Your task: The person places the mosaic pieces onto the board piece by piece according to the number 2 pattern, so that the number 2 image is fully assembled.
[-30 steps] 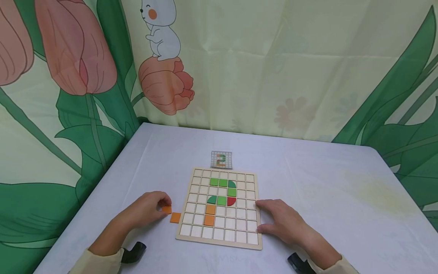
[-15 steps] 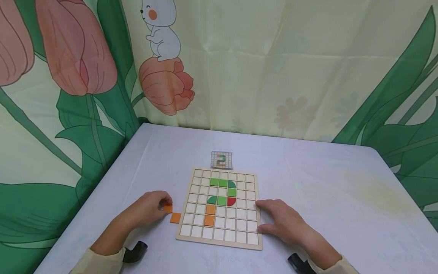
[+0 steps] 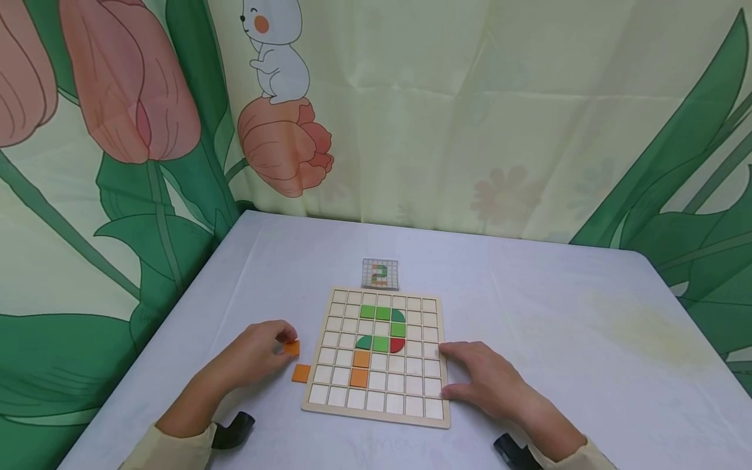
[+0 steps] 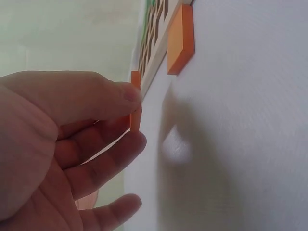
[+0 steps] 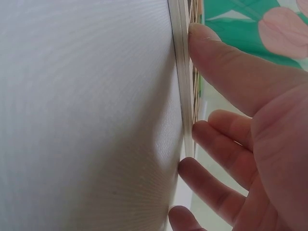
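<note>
My left hand [image 3: 255, 356] pinches a square orange tile [image 3: 292, 348] between thumb and fingers. In the left wrist view that tile [image 4: 135, 121] is seen edge-on, held above the white cloth. A second orange tile [image 3: 301, 373] lies against the left edge of the wooden grid board [image 3: 376, 418]. On the board sit green squares, dark green quarter rounds [image 3: 364, 343], a red rounded piece [image 3: 397, 345] and two orange squares [image 3: 360, 378]. At the board's right edge, my right hand [image 3: 490, 378] rests with extended thumb and fingers touching the rim [image 5: 185, 96].
Behind the board a small pattern card [image 3: 380, 274] lies on the white-covered table [image 3: 529, 294]. A curtain [image 3: 411, 130] printed with tulips hangs beyond the table's back edge. Black wrist devices [image 3: 233, 431] sit below both hands.
My left hand has moved slightly away from the body and toward the board, carrying the orange tile with it. The right hand, the board and its pieces have stayed in place.
</note>
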The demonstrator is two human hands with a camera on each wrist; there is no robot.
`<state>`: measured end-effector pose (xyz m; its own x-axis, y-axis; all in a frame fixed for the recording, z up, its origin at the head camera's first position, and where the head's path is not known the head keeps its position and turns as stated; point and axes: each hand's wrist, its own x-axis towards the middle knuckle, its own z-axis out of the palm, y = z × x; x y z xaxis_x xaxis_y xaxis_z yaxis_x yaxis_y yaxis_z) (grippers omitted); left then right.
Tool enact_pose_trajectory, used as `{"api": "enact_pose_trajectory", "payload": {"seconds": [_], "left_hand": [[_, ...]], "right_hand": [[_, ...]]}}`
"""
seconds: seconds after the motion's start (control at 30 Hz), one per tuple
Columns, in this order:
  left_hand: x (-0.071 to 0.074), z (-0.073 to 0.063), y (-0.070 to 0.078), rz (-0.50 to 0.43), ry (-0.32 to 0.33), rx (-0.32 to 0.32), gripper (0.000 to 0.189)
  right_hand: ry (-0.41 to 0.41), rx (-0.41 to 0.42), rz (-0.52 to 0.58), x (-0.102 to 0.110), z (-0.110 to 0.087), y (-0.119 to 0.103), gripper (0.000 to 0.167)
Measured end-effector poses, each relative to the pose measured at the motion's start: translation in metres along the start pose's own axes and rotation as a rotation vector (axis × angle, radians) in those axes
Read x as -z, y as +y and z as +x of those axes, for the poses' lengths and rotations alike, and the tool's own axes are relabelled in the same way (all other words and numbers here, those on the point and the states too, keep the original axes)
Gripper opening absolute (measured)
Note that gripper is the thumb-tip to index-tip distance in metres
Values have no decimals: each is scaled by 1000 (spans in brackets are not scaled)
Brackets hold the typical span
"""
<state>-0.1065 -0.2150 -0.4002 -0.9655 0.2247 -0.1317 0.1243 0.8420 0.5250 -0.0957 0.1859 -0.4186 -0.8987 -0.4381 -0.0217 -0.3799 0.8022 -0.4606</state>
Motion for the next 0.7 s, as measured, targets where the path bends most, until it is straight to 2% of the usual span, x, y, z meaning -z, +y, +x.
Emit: {"api": "enact_pose_trajectory", "payload": {"seconds": [0.7], "left_hand": [[-7, 3, 22, -54, 23, -37, 24]], "right_hand": [[11, 21, -11, 0, 0, -1, 66]]}}
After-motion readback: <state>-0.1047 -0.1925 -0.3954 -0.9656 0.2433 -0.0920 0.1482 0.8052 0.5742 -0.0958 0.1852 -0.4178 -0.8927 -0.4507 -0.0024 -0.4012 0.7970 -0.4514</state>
